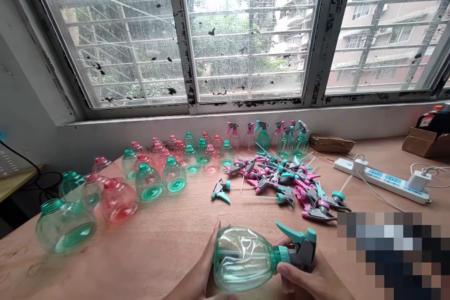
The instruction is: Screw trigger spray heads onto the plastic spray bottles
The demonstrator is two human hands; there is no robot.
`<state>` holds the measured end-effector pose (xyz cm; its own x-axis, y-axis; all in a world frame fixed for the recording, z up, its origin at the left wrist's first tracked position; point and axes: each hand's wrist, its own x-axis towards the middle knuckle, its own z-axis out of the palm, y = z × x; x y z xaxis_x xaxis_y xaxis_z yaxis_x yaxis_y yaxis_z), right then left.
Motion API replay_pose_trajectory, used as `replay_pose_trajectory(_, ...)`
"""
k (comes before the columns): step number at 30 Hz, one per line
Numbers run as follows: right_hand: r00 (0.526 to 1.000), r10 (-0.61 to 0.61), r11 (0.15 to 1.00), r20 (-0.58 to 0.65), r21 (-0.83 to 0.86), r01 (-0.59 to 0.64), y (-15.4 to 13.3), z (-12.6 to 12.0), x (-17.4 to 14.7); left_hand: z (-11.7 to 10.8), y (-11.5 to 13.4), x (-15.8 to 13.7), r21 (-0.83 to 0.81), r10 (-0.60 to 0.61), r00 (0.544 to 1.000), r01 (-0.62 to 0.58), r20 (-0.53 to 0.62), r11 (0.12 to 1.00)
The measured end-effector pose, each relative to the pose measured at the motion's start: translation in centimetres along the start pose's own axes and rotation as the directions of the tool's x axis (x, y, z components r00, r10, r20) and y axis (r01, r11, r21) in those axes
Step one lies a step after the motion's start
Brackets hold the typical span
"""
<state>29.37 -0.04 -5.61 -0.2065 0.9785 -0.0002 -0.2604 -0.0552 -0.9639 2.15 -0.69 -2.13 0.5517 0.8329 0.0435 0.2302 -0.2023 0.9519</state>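
Observation:
A clear green spray bottle (244, 258) lies on its side between my two hands, close to me at the table's front. My left hand (206, 262) is wrapped around its base end, with some fingers hidden behind the bottle. At the neck, my right hand (305, 272) grips the teal collar and the grey-and-teal trigger head (303, 246). The head sits on the bottle's mouth, its trigger pointing up and away from me. Beyond my hands, a single grey-and-teal trigger head (221, 191) rests apart on the table.
Open green and pink bottles (119, 199) stand at the left and centre. A pile of trigger heads (270, 173) lies right of centre. Several bottles with heads (263, 137) line the wall. A power strip (381, 180), a brown package (332, 144) and a cardboard box (423, 142) are at right.

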Motion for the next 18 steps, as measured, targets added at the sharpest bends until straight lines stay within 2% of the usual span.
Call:
replay_pose_trajectory(5, 1.0, -0.005, 1.0, 0.017, 0.0, 0.005, 0.12, -0.18, 0.01, 0.13, -0.29, -0.2, 0.068, 0.011, 0.999, -0.008, -0.044, 0.998)
replay_pose_trajectory(10, 1.0, -0.01, 1.0, 0.024, -0.022, 0.01, 0.25, -0.4, 0.01, -0.14, -0.37, -0.31, 0.021, 0.006, 1.0, -0.005, -0.004, 1.0)
replay_pose_trajectory(18, 0.999, -0.031, 0.999, 0.032, -0.036, 0.032, 0.04, -0.23, 0.02, 0.01, -0.08, -0.12, 0.068, -0.019, 0.999, 0.021, -0.037, 0.997)
